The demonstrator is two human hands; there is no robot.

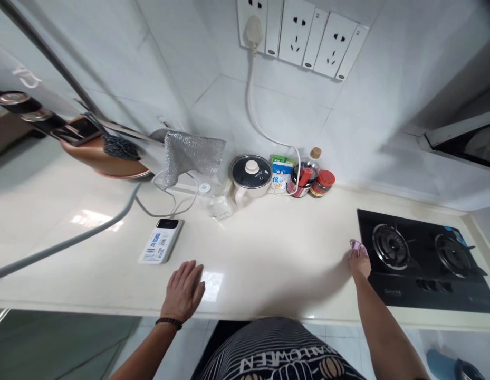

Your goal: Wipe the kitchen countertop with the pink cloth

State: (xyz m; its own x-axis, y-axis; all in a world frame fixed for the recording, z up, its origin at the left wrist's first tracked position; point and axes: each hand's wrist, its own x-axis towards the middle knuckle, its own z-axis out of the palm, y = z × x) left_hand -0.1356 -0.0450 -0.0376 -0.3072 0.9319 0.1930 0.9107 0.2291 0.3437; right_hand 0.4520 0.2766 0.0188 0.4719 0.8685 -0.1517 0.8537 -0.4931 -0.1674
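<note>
My right hand [360, 260] grips a bunched pink cloth [356, 245] against the pale countertop [276, 253], close to the left edge of the black gas stove [422, 258]. Most of the cloth is hidden under the fingers. Flat on the counter near its front edge rests my left hand [183, 290], fingers stretched out and holding nothing. Just up and left of that hand lies a white power bank [161, 241] with a dark display end and a cable attached.
Along the wall stand a clear bottle [219, 203], a lidded electric pot [250, 182], a blue-white packet [281, 175], and a red-lidded jar [323, 183]. A white cord [250, 100] hangs from the socket. A grey hose [70, 240] crosses the left side.
</note>
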